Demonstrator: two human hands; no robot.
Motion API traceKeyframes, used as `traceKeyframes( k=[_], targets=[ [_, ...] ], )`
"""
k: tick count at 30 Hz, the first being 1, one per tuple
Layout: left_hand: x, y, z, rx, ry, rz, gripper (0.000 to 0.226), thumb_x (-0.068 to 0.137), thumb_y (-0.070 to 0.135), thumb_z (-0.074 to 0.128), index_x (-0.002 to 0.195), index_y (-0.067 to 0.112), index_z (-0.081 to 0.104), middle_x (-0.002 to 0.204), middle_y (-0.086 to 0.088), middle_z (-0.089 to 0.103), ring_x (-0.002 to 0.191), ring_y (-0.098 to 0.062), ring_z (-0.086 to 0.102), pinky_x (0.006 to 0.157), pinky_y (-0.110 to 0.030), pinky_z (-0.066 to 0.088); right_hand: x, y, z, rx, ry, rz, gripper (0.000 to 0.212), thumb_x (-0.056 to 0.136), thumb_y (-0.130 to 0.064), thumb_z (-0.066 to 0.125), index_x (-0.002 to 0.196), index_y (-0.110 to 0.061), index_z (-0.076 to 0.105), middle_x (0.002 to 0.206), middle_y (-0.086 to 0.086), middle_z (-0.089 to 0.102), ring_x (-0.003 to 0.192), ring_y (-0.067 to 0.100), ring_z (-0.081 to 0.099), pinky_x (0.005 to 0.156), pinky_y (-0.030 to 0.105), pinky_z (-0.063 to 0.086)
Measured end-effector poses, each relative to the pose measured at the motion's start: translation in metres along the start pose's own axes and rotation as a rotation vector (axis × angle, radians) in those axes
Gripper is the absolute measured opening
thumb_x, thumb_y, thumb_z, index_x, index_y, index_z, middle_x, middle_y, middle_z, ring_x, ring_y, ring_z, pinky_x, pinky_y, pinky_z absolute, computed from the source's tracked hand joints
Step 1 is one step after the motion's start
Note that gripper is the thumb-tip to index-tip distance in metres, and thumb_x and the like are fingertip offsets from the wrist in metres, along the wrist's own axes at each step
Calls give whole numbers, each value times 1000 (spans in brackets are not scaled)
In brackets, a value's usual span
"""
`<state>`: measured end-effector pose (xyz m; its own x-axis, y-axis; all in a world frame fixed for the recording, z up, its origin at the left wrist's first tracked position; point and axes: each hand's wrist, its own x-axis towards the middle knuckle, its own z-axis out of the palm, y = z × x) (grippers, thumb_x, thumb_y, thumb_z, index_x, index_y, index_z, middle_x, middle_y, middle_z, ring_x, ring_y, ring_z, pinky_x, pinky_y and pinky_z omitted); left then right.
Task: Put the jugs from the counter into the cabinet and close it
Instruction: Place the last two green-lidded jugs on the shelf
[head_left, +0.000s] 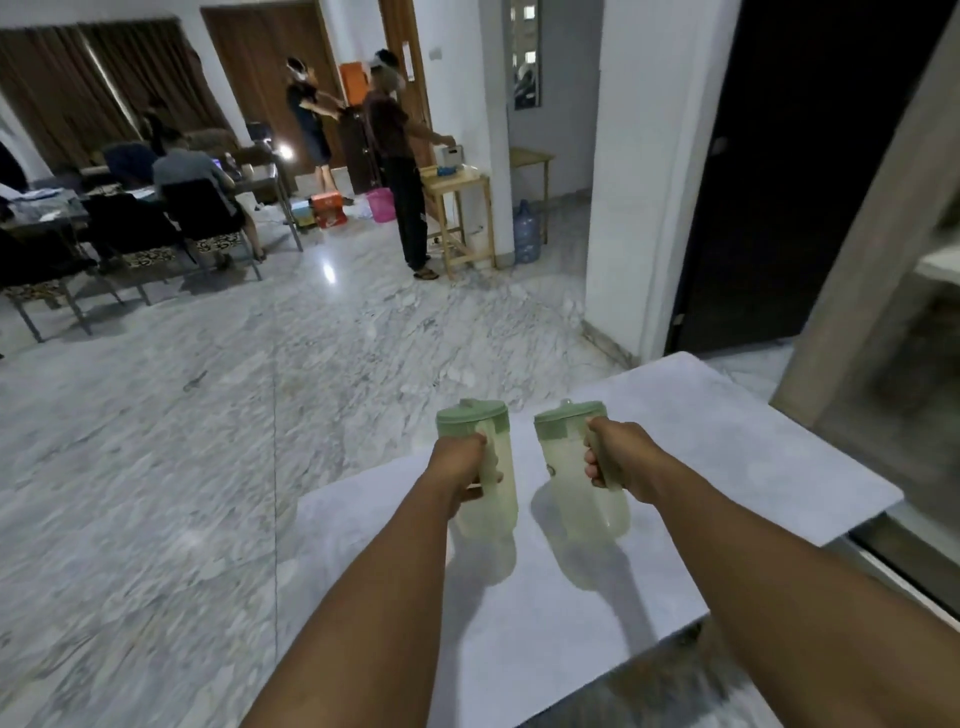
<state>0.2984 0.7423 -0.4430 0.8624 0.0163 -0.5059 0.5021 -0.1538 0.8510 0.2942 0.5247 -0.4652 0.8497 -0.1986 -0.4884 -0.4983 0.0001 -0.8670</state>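
Fingers of left hand and right hand wrapped round handles; translucent green-lidded jugs over pale counter

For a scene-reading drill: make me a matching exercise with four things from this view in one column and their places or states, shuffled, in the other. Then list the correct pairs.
Column 1:
1. left jug
2. right jug
3. pink bucket
4. blue water bottle

Column 2:
A. on the floor beside the white pillar
B. gripped by the right hand
C. on the floor behind the standing person
D. gripped by the left hand

Pairs: 1-D, 2-B, 3-C, 4-A
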Motion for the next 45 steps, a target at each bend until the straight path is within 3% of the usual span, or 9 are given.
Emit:
traceKeyframes(
  k=[9, 12, 16, 22, 25, 30, 34, 38, 45],
  targets=[
    [-140, 43, 153, 64, -336, 164, 25, 99, 28, 47, 101, 7, 60, 92, -15, 66, 74, -31, 70, 87, -47, 57, -181, 19, -202, 171, 286, -13, 36, 98, -42, 40, 76, -15, 50, 57, 2, 48, 46, 16, 41, 52, 27, 33],
    [-192, 53, 236, 88, -494, 195, 38, 100, 38, 45, 110, 5, 61, 88, -13, 65, 63, -25, 63, 73, -38, 56, -256, 30, -287, 224, 403, -30, 44, 95, -54, 43, 72, -17, 50, 55, 1, 46, 43, 15, 38, 48, 25, 30],
    [-275, 60, 341, 169, -777, 184, 54, 98, 58, 37, 106, 10, 59, 78, -6, 58, 49, -16, 51, 54, -24, 37, -356, 55, -391, 323, 542, -29, 53, 92, -64, 40, 67, -18, 50, 55, 0, 42, 40, 13, 34, 39, 19, 27],
    [-411, 62, 486, 343, -1028, 251, 50, 98, 53, 38, 103, 10, 62, 101, -11, 64, 83, -24, 60, 64, -33, 51, -499, 91, -524, 438, 717, -42, 45, 96, -56, 40, 80, -16, 51, 62, 3, 47, 52, 17, 42, 43, 23, 31],
    [-467, 58, 545, 368, -1083, 318, 52, 98, 52, 35, 114, 12, 64, 104, -5, 68, 92, -21, 60, 75, -36, 47, -550, 102, -579, 365, 814, -45, 44, 96, -57, 39, 85, -16, 52, 62, 3, 51, 55, 17, 46, 47, 25, 31],
    [-539, 55, 628, 353, -1145, 446, 51, 101, 49, 28, 125, 16, 58, 115, -3, 70, 94, -17, 62, 77, -37, 38, -611, 110, -651, 320, 936, -88, 47, 95, -55, 38, 94, -13, 59, 77, 7, 59, 71, 20, 51, 64, 34, 36],
    [-571, 64, 680, 265, -1174, 463, 53, 103, 46, 25, 126, 12, 58, 112, -6, 67, 95, -18, 59, 84, -38, 43, -625, 110, -697, 349, 945, -182, 45, 96, -51, 39, 102, -11, 59, 77, 6, 58, 67, 18, 50, 60, 31, 36],
    [-572, 72, 731, 173, -1124, 507, 46, 104, 44, 28, 128, 14, 54, 110, -2, 67, 101, -21, 61, 99, -47, 44, -602, 104, -734, 378, 992, -276, 44, 98, -48, 39, 102, -10, 61, 84, 8, 60, 75, 20, 53, 66, 34, 38],
    [-483, 103, 829, 165, -974, 551, 38, 104, 42, 32, 122, 17, 55, 116, -5, 67, 99, -25, 60, 100, -46, 43, -499, 80, -808, 394, 957, -317, 46, 99, -47, 42, 94, -7, 64, 87, 8, 64, 83, 21, 60, 78, 38, 41]
  ],
)
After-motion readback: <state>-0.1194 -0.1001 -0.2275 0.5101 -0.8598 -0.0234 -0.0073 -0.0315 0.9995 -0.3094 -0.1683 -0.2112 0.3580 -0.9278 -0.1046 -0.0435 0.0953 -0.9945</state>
